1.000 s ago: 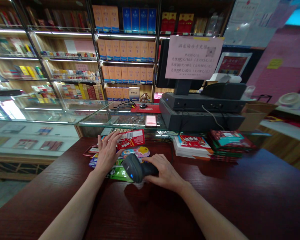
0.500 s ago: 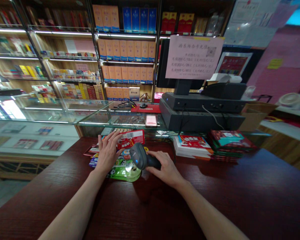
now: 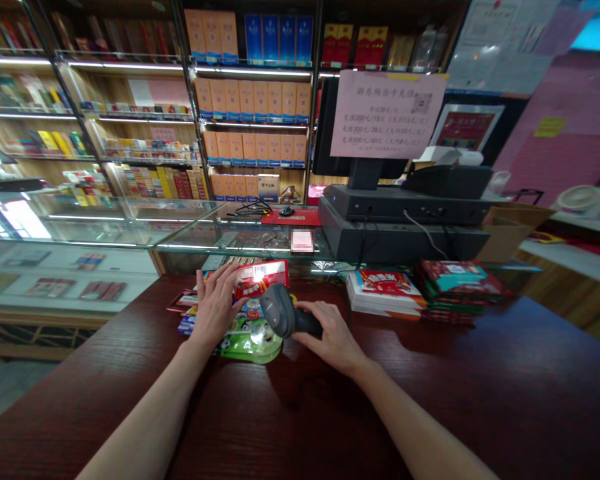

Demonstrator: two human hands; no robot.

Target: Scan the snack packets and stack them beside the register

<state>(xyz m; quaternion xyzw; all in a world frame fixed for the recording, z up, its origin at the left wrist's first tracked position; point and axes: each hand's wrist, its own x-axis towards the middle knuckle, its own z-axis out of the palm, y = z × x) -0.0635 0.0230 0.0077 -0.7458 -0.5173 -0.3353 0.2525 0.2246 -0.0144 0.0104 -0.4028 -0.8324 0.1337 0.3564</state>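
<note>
My right hand (image 3: pixel 329 333) is closed around the handle of a dark grey barcode scanner (image 3: pixel 281 316), whose head points left over a pile of colourful snack packets (image 3: pixel 245 340) on the dark wooden counter (image 3: pixel 430 387). My left hand (image 3: pixel 215 303) grips a red packet (image 3: pixel 263 277) by its left end, tilting it up above the pile. A green packet (image 3: pixel 250 348) lies at the pile's near edge, just under the scanner head.
Two stacks of flat boxed goods (image 3: pixel 385 290) (image 3: pixel 460 283) lie to the right on the counter. Behind them stand a black till with its monitor (image 3: pixel 400 213) and a pink paper notice (image 3: pixel 387 113). A glass display case (image 3: pixel 130 223) runs left, with stocked shelves (image 3: pixel 255 100) behind.
My right hand moved the scanner up and away from me, so its head now sits over the pile near the red packet. My left hand has hardly moved.
</note>
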